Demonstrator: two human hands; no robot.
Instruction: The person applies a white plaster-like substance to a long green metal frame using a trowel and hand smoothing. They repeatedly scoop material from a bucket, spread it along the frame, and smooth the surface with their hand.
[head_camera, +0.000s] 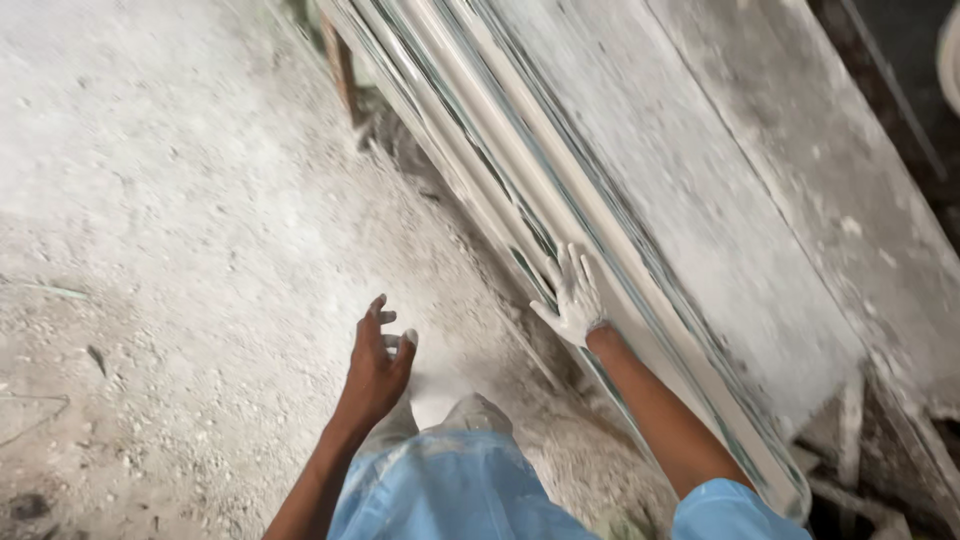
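Note:
My right hand (572, 296), coated in white plaster, lies flat with fingers spread on the curved edge of a long white plaster moulding (500, 170). The moulding runs diagonally along the side of a dusty work table (700, 200). My left hand (378, 362) hangs free in the air over the floor, fingers loosely curled and apart, holding nothing. My blue-clad legs and a white-dusted shoe (445, 400) show below it.
The floor (180, 220) at left is rough concrete covered in white dust and grit. A wooden table leg (342, 65) stands at the top. Plaster scraps and wooden pieces (850, 440) lie under the table's right end.

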